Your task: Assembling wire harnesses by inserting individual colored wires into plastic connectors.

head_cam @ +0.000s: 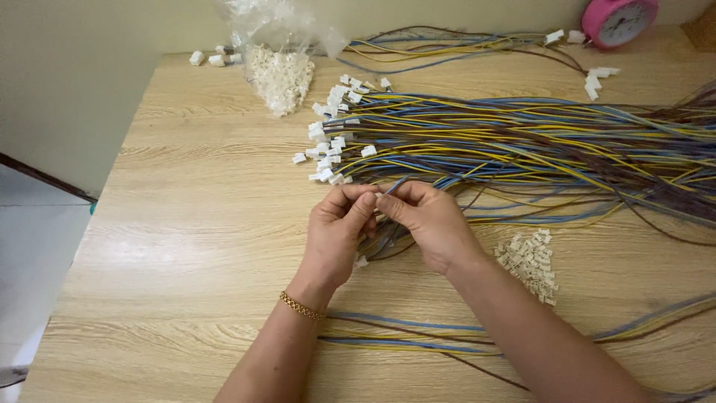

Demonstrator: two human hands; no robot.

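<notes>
My left hand (337, 231) and my right hand (426, 221) meet fingertip to fingertip above the wooden table (194, 224). Between them they pinch a small white connector (377, 197) and the ends of thin blue, yellow and brown wires (394, 184). A white connector (361, 262) peeks out under my left palm. Just beyond my fingers lies a big bundle of coloured wires (522, 145) whose left ends carry white plastic connectors (328, 142). A gold bracelet (301, 306) circles my left wrist.
A small heap of loose white connectors (531, 256) lies right of my right wrist. A clear bag of white connectors (280, 71) sits at the back. More wires (403, 336) cross under my forearms, another bundle (455, 45) runs along the back. A pink clock (617, 21) stands far right.
</notes>
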